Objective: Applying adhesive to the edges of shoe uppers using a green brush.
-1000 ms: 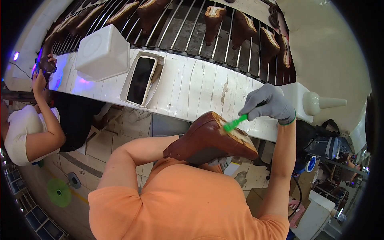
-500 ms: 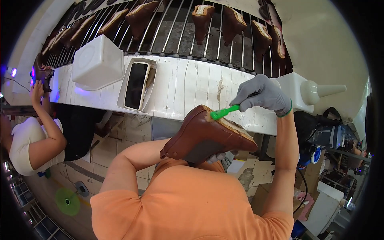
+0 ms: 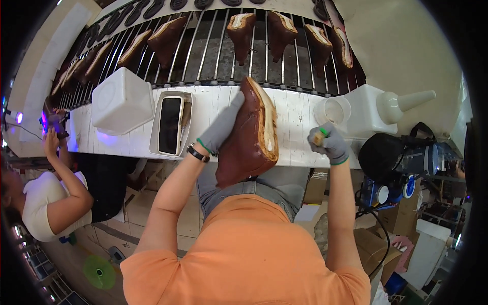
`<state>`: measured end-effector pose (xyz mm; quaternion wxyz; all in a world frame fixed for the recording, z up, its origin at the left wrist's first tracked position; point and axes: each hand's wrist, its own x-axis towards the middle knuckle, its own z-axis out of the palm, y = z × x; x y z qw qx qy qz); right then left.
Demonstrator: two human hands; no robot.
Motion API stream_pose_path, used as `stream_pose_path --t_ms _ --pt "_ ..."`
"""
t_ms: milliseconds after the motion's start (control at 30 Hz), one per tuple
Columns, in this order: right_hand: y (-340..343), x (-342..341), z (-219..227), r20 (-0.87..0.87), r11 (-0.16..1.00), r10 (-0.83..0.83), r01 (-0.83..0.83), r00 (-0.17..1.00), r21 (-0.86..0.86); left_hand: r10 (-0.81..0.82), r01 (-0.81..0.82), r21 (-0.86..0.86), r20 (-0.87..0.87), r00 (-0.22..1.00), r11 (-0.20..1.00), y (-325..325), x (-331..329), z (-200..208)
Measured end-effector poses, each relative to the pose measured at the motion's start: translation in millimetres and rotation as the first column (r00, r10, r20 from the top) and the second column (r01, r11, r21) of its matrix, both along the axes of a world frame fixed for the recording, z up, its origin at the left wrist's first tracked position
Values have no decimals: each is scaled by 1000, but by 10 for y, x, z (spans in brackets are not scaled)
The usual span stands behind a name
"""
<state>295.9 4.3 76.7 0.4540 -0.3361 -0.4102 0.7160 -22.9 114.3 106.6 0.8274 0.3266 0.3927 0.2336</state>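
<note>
My left hand (image 3: 224, 124), in a grey glove, grips a brown leather boot (image 3: 245, 137) from its left side, above the front edge of the white bench. The boot stands tilted on end, its unfinished sole side with a cream middle facing right. To the right, my gloved right hand (image 3: 333, 146) is closed round a small green brush (image 3: 318, 138), mostly hidden in the fist, with the tan bristles showing. Just beyond that hand a round translucent tub (image 3: 336, 109) sits on the bench, apart from the brush.
Behind the white bench (image 3: 292, 117) runs a roller conveyor (image 3: 213, 51) carrying several brown boots, soles up. A white container (image 3: 122, 101) and a phone (image 3: 170, 125) in a tray stand left; a spouted white bottle (image 3: 373, 109) stands right. Another person (image 3: 56, 198) works at far left.
My left hand has lifted and turned the boot from across my lap to nearly upright over the bench edge. The brush has left the boot; my right hand has moved down near the tub.
</note>
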Motion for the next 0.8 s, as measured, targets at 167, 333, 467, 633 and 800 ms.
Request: stream_pose_path --t_ms 167,333,467,633,800 --pt "-176 -213 -488 -34 967 -209 201 977 -155 125 579 515 -805 580 633 256 -192 -115" --pt "-204 -210 -503 -67 983 -119 108 991 -146 362 290 915 -381 851 281 -49 -327 -108" --pt "-49 -412 -324 115 950 -229 248 967 -192 429 633 766 -611 666 107 -487 -440 -108" --pt "236 -652 -104 467 949 -176 276 867 -154 465 870 465 -814 349 161 -637 -444 -260" --pt "316 -749 -121 547 961 -162 258 821 -103 473 840 513 -793 384 177 -599 -433 -297"
